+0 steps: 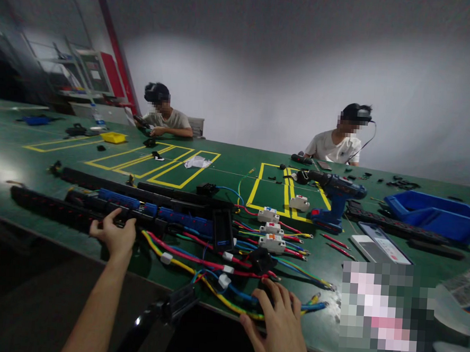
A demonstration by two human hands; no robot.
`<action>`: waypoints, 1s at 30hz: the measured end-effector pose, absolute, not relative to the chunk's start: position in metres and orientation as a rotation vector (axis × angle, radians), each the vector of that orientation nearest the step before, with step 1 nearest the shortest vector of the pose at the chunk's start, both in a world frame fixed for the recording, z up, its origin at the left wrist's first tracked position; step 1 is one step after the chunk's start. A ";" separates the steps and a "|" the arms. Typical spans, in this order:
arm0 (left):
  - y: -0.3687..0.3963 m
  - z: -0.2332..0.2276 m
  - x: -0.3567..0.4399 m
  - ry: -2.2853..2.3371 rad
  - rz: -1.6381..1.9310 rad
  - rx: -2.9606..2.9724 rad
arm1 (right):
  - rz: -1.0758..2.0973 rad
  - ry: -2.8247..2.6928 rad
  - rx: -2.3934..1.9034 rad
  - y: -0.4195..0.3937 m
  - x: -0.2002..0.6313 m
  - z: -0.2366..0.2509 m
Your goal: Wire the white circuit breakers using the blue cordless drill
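My left hand [115,236] has its fingers curled over a long black power strip [154,227] at the table's near edge. Beside it lie more long black strips [178,194], some with blue socket rows [126,199]. Thick red, blue and yellow-green cables [185,264] run right from the strips, with white tags on them. My right hand [277,319] rests by the ends of these cables with fingers spread, touching the yellow-green and blue ones; no grip shows. White circuit breakers [271,243] sit among the wires. A black bracket [181,302] hangs at the table edge.
A blue cordless drill [333,195] stands behind the breakers. On the right are a blue bin [435,216], a phone [384,243] and a plastic bag [460,298]. Yellow tape rectangles [170,185] mark the green table. Two people [170,121] sit across it.
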State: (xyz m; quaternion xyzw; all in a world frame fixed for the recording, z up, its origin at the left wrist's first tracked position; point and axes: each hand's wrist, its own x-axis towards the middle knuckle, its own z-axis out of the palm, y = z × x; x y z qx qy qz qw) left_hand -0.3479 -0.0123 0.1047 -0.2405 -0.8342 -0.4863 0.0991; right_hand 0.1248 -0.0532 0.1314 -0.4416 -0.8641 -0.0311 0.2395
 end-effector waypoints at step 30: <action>-0.051 0.111 -0.299 -2.142 -1.107 -1.432 | 0.148 -2.144 -1.232 -0.043 0.140 0.128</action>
